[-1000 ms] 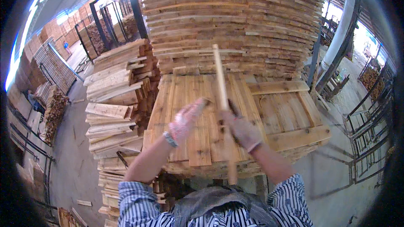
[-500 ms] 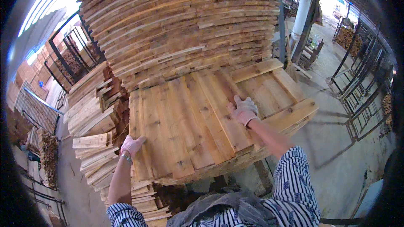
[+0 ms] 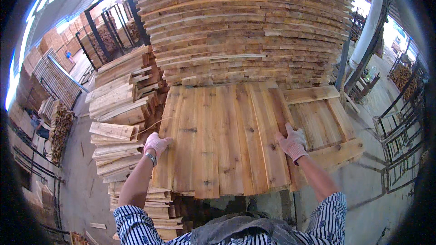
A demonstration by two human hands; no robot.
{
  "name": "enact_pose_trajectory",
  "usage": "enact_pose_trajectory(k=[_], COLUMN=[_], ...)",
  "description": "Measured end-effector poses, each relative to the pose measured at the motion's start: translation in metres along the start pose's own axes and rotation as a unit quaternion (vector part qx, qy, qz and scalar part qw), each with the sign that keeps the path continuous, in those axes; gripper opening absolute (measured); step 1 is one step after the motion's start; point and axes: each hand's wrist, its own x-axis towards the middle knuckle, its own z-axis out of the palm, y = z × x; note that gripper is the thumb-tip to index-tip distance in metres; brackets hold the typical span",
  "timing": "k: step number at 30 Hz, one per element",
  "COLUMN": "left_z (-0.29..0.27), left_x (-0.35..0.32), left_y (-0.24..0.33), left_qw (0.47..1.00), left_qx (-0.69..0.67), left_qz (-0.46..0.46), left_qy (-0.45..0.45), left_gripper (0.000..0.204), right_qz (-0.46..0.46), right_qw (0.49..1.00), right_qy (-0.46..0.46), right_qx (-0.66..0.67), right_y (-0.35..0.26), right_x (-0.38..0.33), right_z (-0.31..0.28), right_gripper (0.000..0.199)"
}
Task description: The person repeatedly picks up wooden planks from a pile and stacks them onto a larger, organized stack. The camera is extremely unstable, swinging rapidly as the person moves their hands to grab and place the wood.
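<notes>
Seemingly aligning wooden planks (image 3: 222, 140) between my curled left hand (image 3: 157, 145), hold unclear, and spread, ungripping right hand (image 3: 293, 143), I next need inward pressure.

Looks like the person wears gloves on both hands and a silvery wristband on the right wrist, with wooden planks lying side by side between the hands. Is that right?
Not quite: the head view shows the silvery wristband on the left wrist. The rest is right: left hand and right hand are gloved, with wooden planks side by side between them.
</notes>
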Motion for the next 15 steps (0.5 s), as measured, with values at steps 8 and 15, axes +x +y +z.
enact_pose_trajectory(k=[8,15], left_z=[0.009,0.015], left_x=[-0.006,-0.021], left_y=[0.011,-0.007], left_qw=[1.000,0.998], left_qx=[-0.006,0.003], left_qz=[-0.012,-0.003], left_qy=[0.010,0.061], left_gripper=[0.064,0.063], right_qz=[-0.016,-0.017], right_qw=[1.000,1.000], right_qy=[-0.005,-0.003], right_qx=[0.025,0.021], right_y=[-0.027,-0.029], right_x=[0.043,0.027], right_z=[-0.012,-0.011], right_gripper=[0.086,0.085])
